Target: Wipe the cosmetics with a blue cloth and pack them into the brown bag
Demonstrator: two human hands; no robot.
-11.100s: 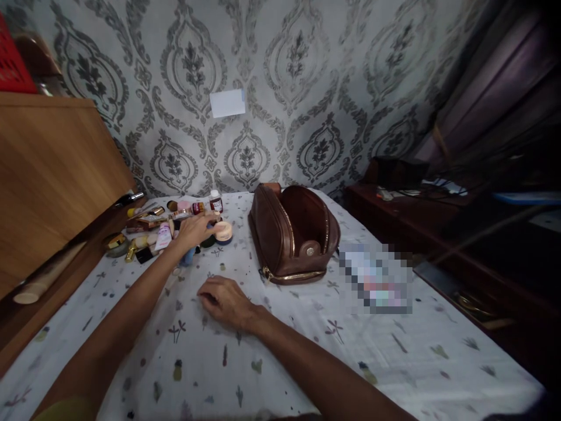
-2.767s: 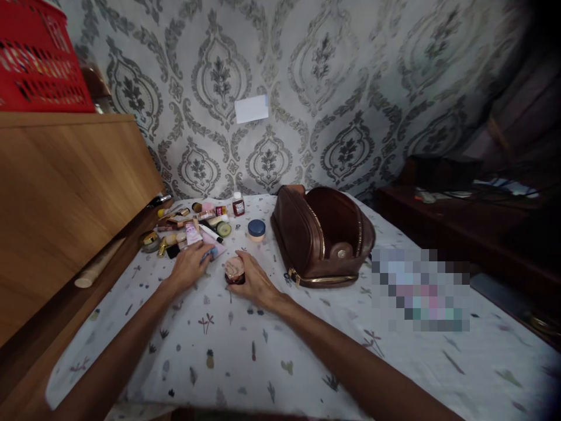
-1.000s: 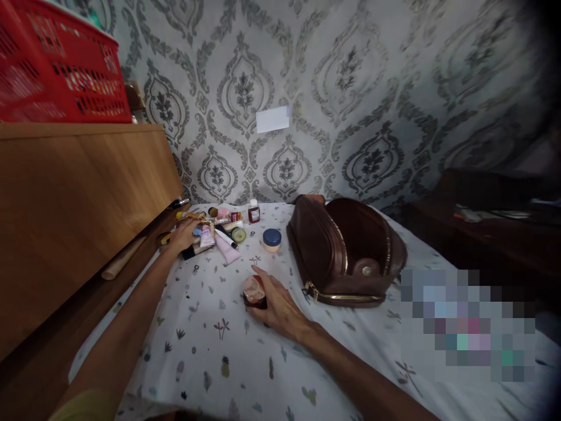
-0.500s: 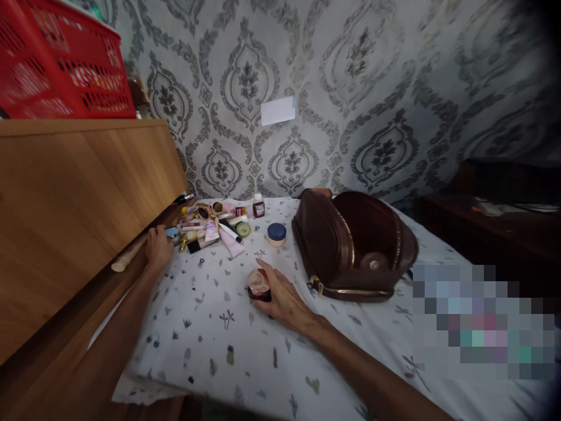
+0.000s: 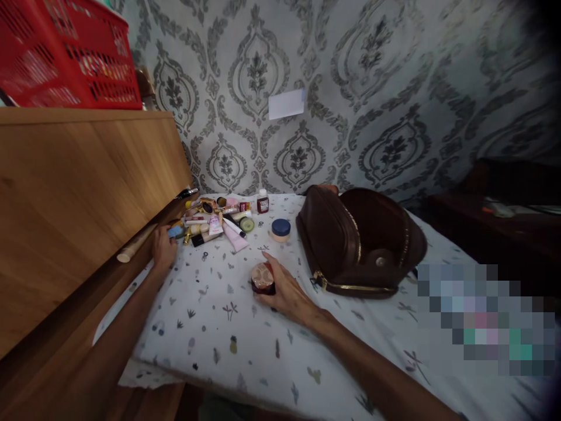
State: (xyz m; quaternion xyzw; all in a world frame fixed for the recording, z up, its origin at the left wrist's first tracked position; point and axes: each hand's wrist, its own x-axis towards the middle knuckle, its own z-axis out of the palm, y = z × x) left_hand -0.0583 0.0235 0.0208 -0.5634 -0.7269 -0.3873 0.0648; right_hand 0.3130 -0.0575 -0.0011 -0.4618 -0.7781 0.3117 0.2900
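Note:
My right hand (image 5: 289,292) is curled around a small round jar (image 5: 262,276) with a pinkish lid and dark sides, which stands on the patterned cloth. At the left, beside the wooden cabinet, my left hand (image 5: 163,248) has its fingers closed at a small light-blue item (image 5: 176,231), whose kind I cannot make out. Just right of that hand lies a pile of cosmetics, with a pink tube (image 5: 234,238), a white-and-pink tube (image 5: 215,224) and a round green container (image 5: 246,225). A blue-lidded jar (image 5: 281,229) stands beyond my right hand.
An open brown leather bag (image 5: 333,245) with gold zippers stands at the right. Near the wall is a small white-capped bottle (image 5: 262,202). A wooden cabinet (image 5: 87,175) borders the left side, with a red basket (image 5: 87,58) on top. A pixelated patch covers the far right.
The view has shifted slightly, so most things sit a little farther right. The light-blue item at my left hand shows a different side. My right hand stays around the jar.

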